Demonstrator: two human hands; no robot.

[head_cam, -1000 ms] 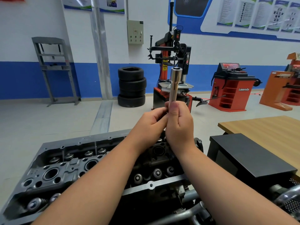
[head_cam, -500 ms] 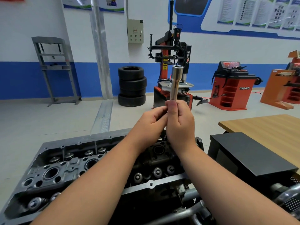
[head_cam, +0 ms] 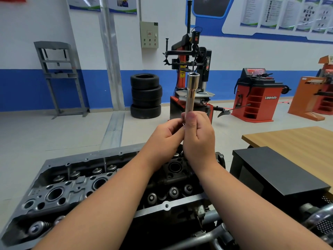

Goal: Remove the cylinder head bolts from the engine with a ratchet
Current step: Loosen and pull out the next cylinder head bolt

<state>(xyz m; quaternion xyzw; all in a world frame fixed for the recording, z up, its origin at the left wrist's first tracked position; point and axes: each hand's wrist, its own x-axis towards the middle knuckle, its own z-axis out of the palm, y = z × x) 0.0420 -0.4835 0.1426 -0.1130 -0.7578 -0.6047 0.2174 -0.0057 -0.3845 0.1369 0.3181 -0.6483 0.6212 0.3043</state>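
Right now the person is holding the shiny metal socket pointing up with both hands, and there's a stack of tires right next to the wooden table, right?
Not quite. The head view shows the stack of tires far from the wooden table, against the blue-and-white wall. The rest holds: the left hand and right hand hold the shiny deep socket upright.

"power" – tyre changer (head_cam: 207, 64); "Lanpody" – red cabinet (head_cam: 270, 97).

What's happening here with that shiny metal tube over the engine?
A person stands over an opened cylinder head and holds a long chrome socket upright in front of them. The right hand grips its lower end, and the left hand pinches at the same spot, seemingly fitting something to its base, though that part is hidden. No tool touches the engine yet.
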